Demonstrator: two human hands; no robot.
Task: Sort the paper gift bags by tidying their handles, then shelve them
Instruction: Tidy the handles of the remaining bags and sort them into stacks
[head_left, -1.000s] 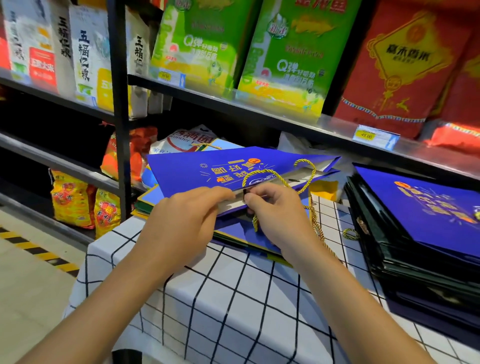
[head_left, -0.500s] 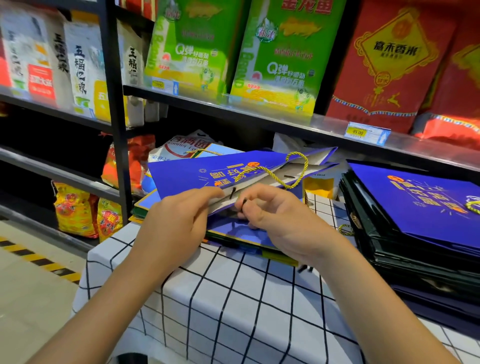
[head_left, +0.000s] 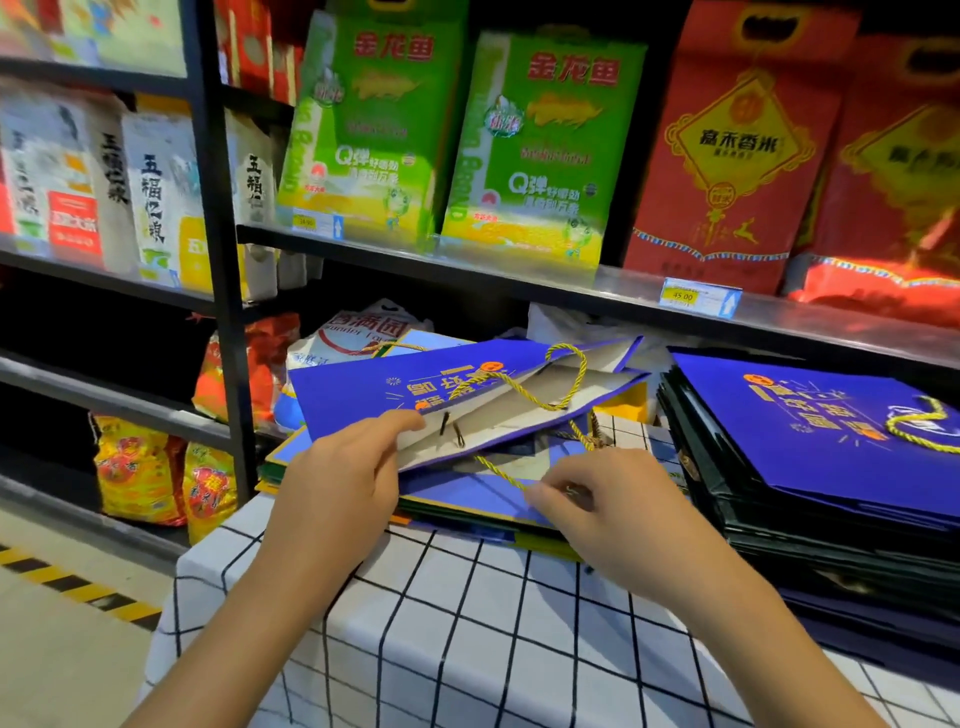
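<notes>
A flat blue paper gift bag (head_left: 363, 395) with orange and white print lies tilted on a low pile of bags (head_left: 467, 506), its mouth facing me and slightly spread. My left hand (head_left: 337, 483) grips the bag's near rim, thumb on top. My right hand (head_left: 597, 506) pinches a gold cord handle (head_left: 501, 475) that runs out from under the rim. A second gold cord loop (head_left: 563, 376) lies over the bag's white inside. A taller stack of flat blue bags (head_left: 810, 436) sits to the right, with a loose gold cord (head_left: 922, 431) on top.
The piles rest on a table with a white, black-checked cloth (head_left: 441, 623). Behind stands a black metal shelf unit (head_left: 223, 260) with green rice packs (head_left: 524, 150), red packs (head_left: 727, 156) and a price tag (head_left: 696, 297). Yellow sacks (head_left: 135, 473) sit low on the left.
My right hand has moved down and toward me, off the bag's mouth, drawing a gold cord out below the rim. My left hand keeps its hold. The view has tilted up slightly.
</notes>
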